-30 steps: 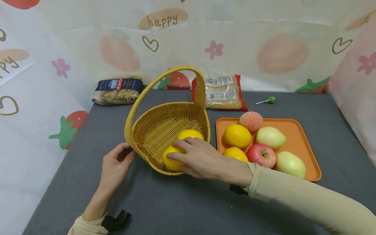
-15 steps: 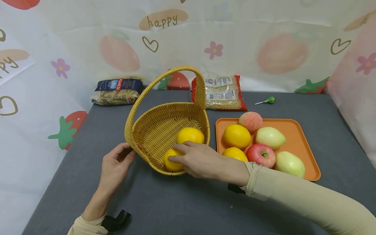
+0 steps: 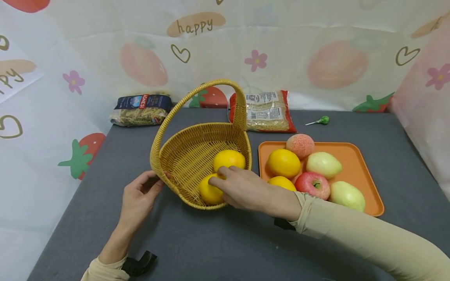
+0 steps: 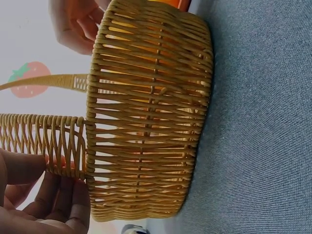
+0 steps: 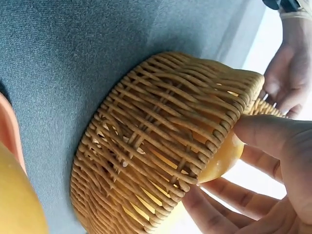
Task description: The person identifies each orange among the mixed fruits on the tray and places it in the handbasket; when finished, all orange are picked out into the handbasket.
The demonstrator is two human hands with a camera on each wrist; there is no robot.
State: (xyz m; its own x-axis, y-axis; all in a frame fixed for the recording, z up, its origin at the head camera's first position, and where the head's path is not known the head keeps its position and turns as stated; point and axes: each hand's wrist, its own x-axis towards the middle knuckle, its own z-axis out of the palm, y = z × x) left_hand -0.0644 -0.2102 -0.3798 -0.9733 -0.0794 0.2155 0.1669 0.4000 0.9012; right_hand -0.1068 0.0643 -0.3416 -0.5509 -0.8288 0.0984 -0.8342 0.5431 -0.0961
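Observation:
A wicker basket (image 3: 190, 156) with a tall arched handle stands on the grey table, two round yellow fruits inside. My left hand (image 3: 138, 199) pinches the foot of the handle at the basket's left side, thumb and fingers around the woven strip in the left wrist view. My right hand (image 3: 249, 191) reaches over the front right rim, its fingers curled round the nearer yellow fruit (image 3: 208, 190). In the right wrist view, that hand's thumb lies at the rim and part of the fruit shows beyond it. The farther yellow fruit (image 3: 228, 159) rests against the basket's right wall.
Right of the basket, an orange tray (image 3: 355, 156) holds a pinkish peach (image 3: 300, 145), a red apple (image 3: 313, 185), two pale green fruits and two yellow fruits. Behind are a pasta bag (image 3: 142, 109), a red-edged clear bag (image 3: 265, 111) and a green lollipop (image 3: 323, 120).
The nearer yellow fruit has shifted slightly right and back under my right hand's fingers. The farther one has become less covered. My left hand keeps its place on the handle.

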